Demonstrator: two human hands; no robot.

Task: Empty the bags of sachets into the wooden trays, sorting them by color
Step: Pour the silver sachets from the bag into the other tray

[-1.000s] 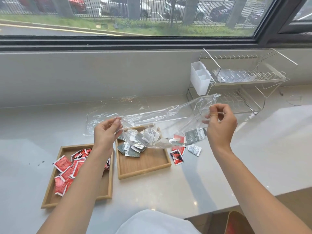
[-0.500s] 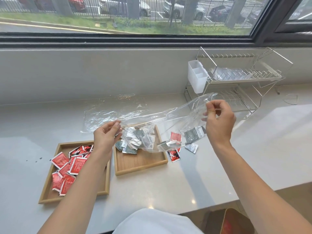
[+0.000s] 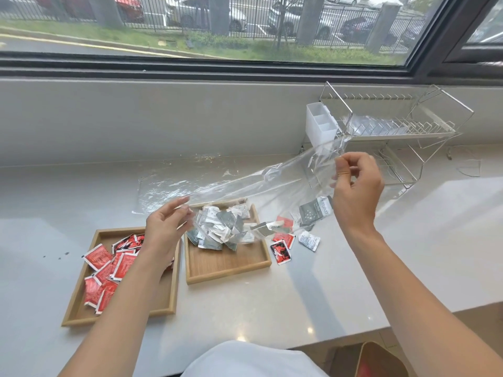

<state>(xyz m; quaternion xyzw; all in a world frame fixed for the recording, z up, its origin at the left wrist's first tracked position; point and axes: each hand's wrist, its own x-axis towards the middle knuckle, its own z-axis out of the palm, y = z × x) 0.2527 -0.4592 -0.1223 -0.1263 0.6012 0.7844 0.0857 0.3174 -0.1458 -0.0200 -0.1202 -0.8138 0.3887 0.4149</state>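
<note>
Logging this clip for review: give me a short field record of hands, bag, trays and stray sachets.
left hand: pinches low end of clear bag
right hand: pinches raised end of clear bag
clear bag: stretched between hands, grey sachets bunched low, over right tray
left tray: red sachets
right tray: grey sachets at far end
counter: loose sachets, red and grey, right of right tray

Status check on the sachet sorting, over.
Left hand, right hand pinch clear bag, right end raised. Grey sachets bunched at its mouth over right tray. Stray sachets on counter.
</note>
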